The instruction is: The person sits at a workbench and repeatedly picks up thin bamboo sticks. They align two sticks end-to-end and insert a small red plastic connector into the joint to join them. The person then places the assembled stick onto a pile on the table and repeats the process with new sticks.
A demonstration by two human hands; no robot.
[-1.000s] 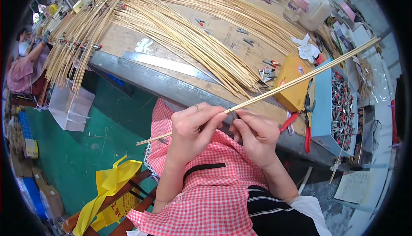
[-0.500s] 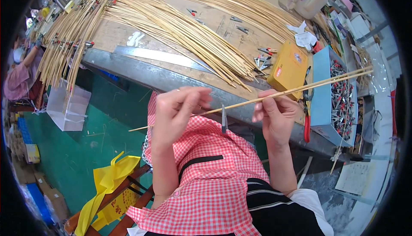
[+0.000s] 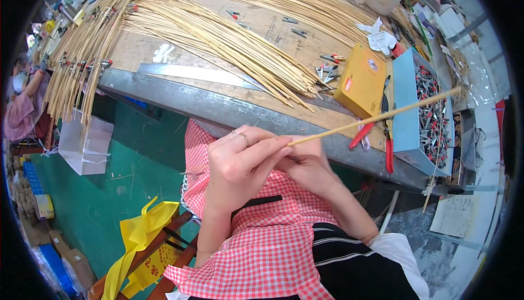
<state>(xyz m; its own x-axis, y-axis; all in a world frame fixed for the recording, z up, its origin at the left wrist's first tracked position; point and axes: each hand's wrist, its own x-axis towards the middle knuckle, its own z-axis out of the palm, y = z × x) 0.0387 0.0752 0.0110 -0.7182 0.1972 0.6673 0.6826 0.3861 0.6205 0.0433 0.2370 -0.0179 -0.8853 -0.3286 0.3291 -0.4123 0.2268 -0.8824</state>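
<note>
Hands drawn together since earlier: left hand (image 3: 240, 161) pinches bamboo stick (image 3: 376, 119) end; right hand (image 3: 311, 163) half-hidden, grip unclear.

pale tan bamboo stick (image 3: 376, 119), red-white checked apron (image 3: 256, 245), yellow box (image 3: 360, 79), green floor (image 3: 125, 185)

i see the left hand (image 3: 240, 163) and right hand (image 3: 308, 163) touching each other over my lap, in front of the table (image 3: 218, 111) edge. the stick (image 3: 376, 118) runs from between them up and to the right, crossing over the pliers (image 3: 388, 147) and the tray of clips (image 3: 423, 114) at the table's right end. the flat box (image 3: 361, 81) lies just left of that tray. bundles of sticks (image 3: 218, 35) spread across the table behind the long metal ruler (image 3: 196, 74). the bag (image 3: 136, 245) sits on the floor to my lower left.
</note>
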